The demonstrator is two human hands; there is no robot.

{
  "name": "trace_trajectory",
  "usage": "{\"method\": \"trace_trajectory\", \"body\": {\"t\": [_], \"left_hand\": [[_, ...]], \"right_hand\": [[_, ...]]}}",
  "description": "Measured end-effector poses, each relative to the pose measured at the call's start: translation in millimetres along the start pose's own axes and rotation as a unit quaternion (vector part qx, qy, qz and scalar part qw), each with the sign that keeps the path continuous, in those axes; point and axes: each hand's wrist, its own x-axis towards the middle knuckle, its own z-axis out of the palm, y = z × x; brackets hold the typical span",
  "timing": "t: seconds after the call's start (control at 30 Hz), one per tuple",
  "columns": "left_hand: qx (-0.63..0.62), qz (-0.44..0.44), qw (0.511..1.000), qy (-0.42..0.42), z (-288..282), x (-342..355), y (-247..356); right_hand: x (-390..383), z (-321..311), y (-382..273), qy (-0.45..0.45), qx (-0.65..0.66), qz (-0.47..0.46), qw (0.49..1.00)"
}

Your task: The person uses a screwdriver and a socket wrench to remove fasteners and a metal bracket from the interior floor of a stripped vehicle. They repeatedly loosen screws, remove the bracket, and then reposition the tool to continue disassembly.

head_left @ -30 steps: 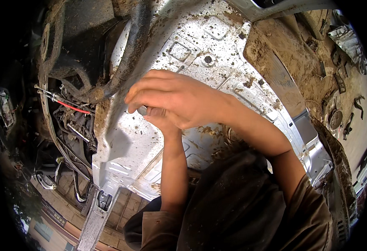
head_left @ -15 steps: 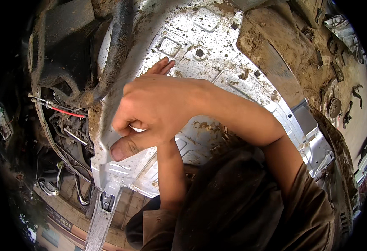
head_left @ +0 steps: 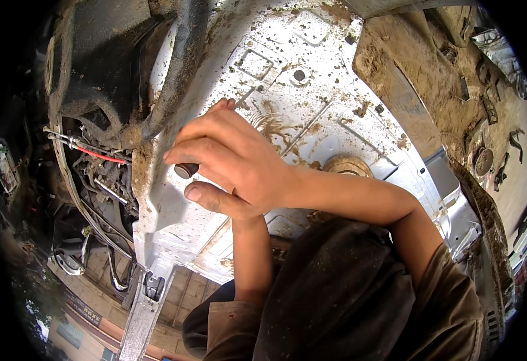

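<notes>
While my left hand (head_left: 223,104) hid mostly underneath, my right hand (head_left: 236,168) curved over a dark stub (head_left: 185,171), thumb (head_left: 206,197) spread away; honestly couldn't tell if either gripped anything.

The metal panel (head_left: 320,99) is silvery white, speckled dark brown, with swirled brown smears. The short cylinder (head_left: 185,171) is dark brown, greyer at its end. Beyond the panel's left edge the cable (head_left: 101,156) is bright red; past its upper right edge, dirt (head_left: 389,51) is sandy tan.
</notes>
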Motion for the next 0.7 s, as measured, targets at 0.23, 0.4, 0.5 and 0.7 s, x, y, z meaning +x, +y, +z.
{"method": "trace_trajectory", "body": {"t": [0.23,0.4,0.5,0.7], "left_hand": [[-0.058,0.006,0.986,0.156,-32,6,-10],[-0.064,-0.029,0.971,0.228,-44,9,-8],[-0.071,-0.029,0.972,0.224,-53,5,-4],[-0.102,-0.024,0.97,0.218,-53,-5,-7]], "right_hand": [[-10,-78,56,-0.134,-0.349,0.134,0.918],[-23,-64,88,-0.174,-0.429,0.036,0.886],[-23,-59,98,-0.169,-0.46,0.014,0.872],[-23,-60,104,-0.188,-0.464,-0.044,0.865]]}}
